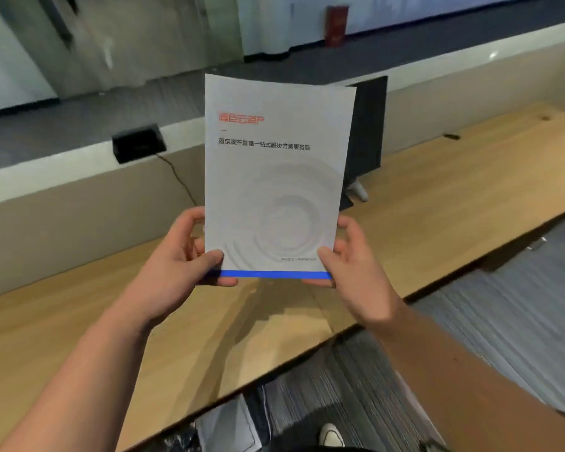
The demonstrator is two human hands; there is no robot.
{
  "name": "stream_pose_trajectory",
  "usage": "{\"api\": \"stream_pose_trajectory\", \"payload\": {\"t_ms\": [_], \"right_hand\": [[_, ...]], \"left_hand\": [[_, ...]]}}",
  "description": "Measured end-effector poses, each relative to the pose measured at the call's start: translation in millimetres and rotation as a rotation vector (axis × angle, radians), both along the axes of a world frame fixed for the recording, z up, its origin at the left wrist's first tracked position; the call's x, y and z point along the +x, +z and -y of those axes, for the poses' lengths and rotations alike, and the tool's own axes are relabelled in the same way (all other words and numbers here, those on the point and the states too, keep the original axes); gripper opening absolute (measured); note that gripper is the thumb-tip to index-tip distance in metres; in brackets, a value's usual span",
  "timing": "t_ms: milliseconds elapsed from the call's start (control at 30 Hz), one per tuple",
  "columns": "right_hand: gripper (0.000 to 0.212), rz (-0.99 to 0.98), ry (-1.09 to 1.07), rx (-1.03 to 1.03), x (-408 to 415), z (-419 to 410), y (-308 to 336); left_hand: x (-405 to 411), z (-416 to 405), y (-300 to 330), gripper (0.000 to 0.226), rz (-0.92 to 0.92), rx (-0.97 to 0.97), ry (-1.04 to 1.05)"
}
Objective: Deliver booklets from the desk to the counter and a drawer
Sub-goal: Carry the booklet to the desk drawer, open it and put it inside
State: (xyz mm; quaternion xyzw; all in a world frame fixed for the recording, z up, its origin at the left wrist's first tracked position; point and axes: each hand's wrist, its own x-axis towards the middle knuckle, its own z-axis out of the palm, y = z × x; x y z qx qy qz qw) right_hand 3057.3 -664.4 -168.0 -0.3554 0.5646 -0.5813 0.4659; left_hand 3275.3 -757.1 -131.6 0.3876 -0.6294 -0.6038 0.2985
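A white booklet (pixel 274 177) with a red logo, a line of dark text and a blue strip along its bottom edge is held upright in front of me, above the wooden desk (pixel 454 190). My left hand (pixel 183 256) grips its lower left corner, thumb on the cover. My right hand (pixel 353 259) grips its lower right corner the same way. The pale counter ledge (pixel 79 164) runs behind the desk. No drawer is in view.
A dark monitor (pixel 367 132) stands on the desk right behind the booklet. A black box (pixel 137 146) with a cable sits on the counter ledge. Grey carpet (pixel 503 321) lies at the lower right, with my shoe (pixel 331 435) near the desk's front edge.
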Motion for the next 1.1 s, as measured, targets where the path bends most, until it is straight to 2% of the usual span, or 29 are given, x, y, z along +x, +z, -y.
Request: {"api": "stream_pose_trajectory", "payload": {"t_ms": [200, 367, 433, 600, 833, 1100], "right_hand": [[0.036, -0.104, -0.403, -0.034, -100, -78, 33], [0.040, -0.122, -0.726, -0.070, -194, -181, 46], [0.042, -0.126, -0.755, -0.061, -211, -197, 48], [0.041, -0.202, -1.005, -0.064, -315, -281, 43], [0.037, -0.245, -1.153, -0.022, -465, -333, 53], [0.035, -0.220, -1.236, 0.004, -642, -308, 42]], "left_hand": [[-146, -10, 18, 0.049, -0.056, -0.077, -0.370], [-301, -72, 27, 0.047, -0.056, -0.058, -0.644], [-327, -83, 25, 0.048, -0.084, -0.028, -0.671], [-476, -155, 21, 0.046, -0.127, -0.014, -0.894], [-654, -200, 29, 0.045, -0.142, 0.044, -1.026], [-851, -172, 18, 0.043, -0.152, 0.065, -1.112]]}}
